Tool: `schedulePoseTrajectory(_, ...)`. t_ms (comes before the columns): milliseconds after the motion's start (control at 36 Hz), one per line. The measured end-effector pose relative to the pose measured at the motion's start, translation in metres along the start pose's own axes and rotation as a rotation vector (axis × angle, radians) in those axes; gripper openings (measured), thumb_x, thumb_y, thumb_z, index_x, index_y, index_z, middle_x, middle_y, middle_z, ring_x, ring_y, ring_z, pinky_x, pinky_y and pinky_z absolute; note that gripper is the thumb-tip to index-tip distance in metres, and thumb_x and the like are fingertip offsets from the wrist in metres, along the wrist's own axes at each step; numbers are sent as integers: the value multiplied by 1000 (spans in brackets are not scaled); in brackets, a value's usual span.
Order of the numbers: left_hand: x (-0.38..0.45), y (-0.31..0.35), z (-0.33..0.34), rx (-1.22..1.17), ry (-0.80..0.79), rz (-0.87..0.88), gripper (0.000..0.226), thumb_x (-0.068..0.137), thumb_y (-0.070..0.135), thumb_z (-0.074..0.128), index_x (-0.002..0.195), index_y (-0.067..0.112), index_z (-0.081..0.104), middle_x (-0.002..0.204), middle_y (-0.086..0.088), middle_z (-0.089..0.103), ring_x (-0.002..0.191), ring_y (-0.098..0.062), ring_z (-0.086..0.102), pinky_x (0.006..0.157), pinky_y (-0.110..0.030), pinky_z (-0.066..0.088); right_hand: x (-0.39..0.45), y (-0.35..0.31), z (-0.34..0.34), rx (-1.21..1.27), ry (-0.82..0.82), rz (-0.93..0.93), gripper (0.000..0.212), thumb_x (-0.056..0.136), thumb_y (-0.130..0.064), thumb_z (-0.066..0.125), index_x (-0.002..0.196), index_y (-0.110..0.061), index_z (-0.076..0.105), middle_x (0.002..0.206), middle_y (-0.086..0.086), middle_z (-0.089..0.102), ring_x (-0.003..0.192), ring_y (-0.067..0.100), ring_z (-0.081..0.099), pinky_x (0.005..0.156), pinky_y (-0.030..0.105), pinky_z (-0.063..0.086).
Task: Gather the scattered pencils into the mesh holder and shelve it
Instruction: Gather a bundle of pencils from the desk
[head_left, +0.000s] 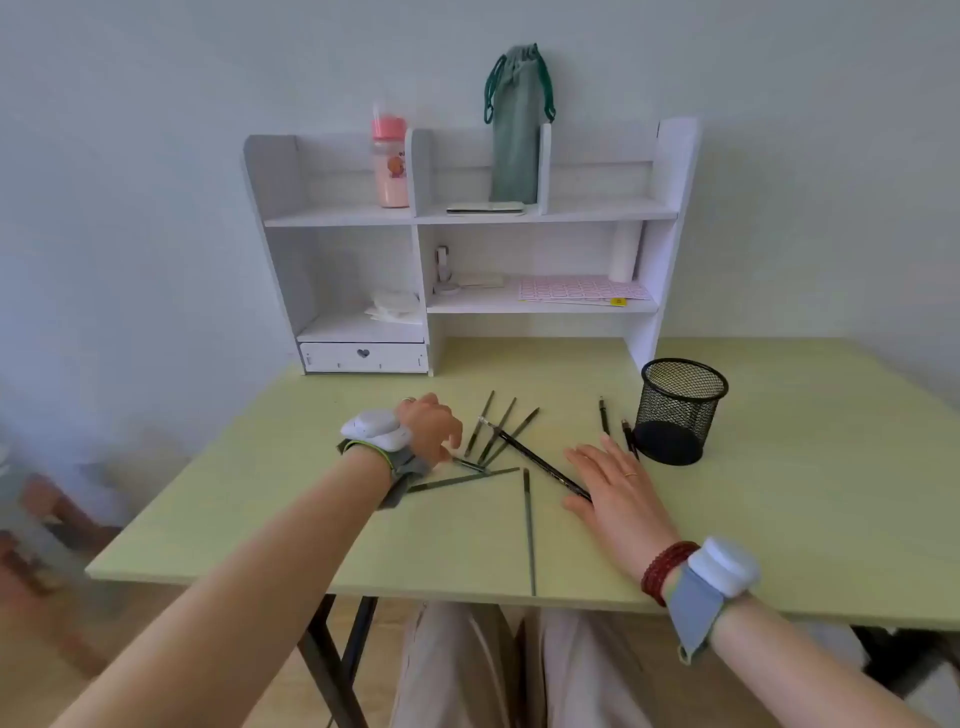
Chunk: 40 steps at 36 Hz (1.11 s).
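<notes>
Best sweep loose pencils (501, 434) into one bundle before lifting; single picks slow. Left hand (430, 426) curled, fingertips down at short pencil (470, 464), grasp unclear. Right hand (615, 486) flat, open, resting over end of long dark pencil (535, 460). Mesh holder (680, 410) stood empty just beyond right hand, below white shelf unit (467, 249)

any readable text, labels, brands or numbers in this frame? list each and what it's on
No text is legible.
Pink bottle: orange printed picture with dark marks above it, too blurred to read.
Pink sticker sheet on the lower shelf: grid of labels, too small to read.
Yellow tag at the sheet's front edge: dark mark, unreadable.
Drawer: heart cutout only, no words.
</notes>
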<state>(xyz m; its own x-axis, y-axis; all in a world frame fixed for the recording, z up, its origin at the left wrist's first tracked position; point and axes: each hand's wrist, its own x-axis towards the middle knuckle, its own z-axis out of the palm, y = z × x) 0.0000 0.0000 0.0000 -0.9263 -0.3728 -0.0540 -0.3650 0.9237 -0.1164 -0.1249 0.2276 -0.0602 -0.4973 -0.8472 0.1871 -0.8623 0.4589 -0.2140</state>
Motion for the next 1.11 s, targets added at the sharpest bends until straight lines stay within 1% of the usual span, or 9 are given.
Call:
schedulePoseTrajectory(83,5,3,-2,-3,-32,2,21,88,26,57,107,25,63,116,2,60,115,-20,42,88,-29,32,2,2,1,-2,16,-5,55,96,-40,38,146,-23,22,154,-6,22,146,16,1,120,35,4)
schedulePoseTrajectory(167,7,7,-5,25,-80,18,20,86,20,54,103,23,64,112,1,61,113,-22,44,92,-34,39,1,1,2,22,29,-11,52,96,-39,39,144,-23,27,154,-5,23,146,17,1,119,35,4)
schedulePoseTrajectory(222,9,10,-8,75,-102,17,23,85,16,52,103,22,64,113,1,61,114,-23,44,95,-37,40,1,2,2,18,37,-13,51,95,-38,40,143,-24,28,154,-5,24,146,17,2,119,36,4)
schedulePoseTrajectory(306,11,17,-10,156,-138,11,29,84,9,51,108,20,63,117,0,60,117,-22,43,96,-36,39,1,2,3,41,44,-14,50,96,-38,40,143,-24,29,153,-4,25,146,16,2,120,36,4)
schedulePoseTrajectory(556,7,20,-9,174,-110,11,32,83,5,44,105,22,59,113,-1,60,113,-21,46,98,-34,37,2,2,5,50,53,-7,50,96,-37,40,143,-25,29,152,-4,29,146,17,5,119,36,6)
schedulePoseTrajectory(722,5,21,-9,175,-105,48,29,79,6,42,101,20,53,105,-3,61,105,-23,47,93,-32,36,2,3,6,49,64,-11,50,95,-37,42,142,-24,31,150,-3,32,146,18,7,119,36,7)
schedulePoseTrajectory(944,3,16,-23,155,60,95,24,82,8,43,102,17,53,102,-2,62,102,-23,49,91,-30,33,1,1,3,20,72,-37,50,95,-36,42,143,-25,30,150,-2,31,146,18,5,119,38,4)
schedulePoseTrajectory(1028,-2,11,-34,91,184,97,23,83,9,44,102,15,54,104,-2,62,102,-24,50,91,-30,33,4,-1,-1,-1,82,-62,50,95,-35,41,143,-26,29,151,-4,29,146,17,3,119,37,3)
schedulePoseTrajectory(1111,-11,5,-43,-55,327,90,19,83,10,49,100,13,57,102,-3,64,98,-26,53,84,-28,34,11,-10,-8,44,123,-90,45,96,-30,42,140,-22,37,149,-2,34,145,18,9,119,36,6)
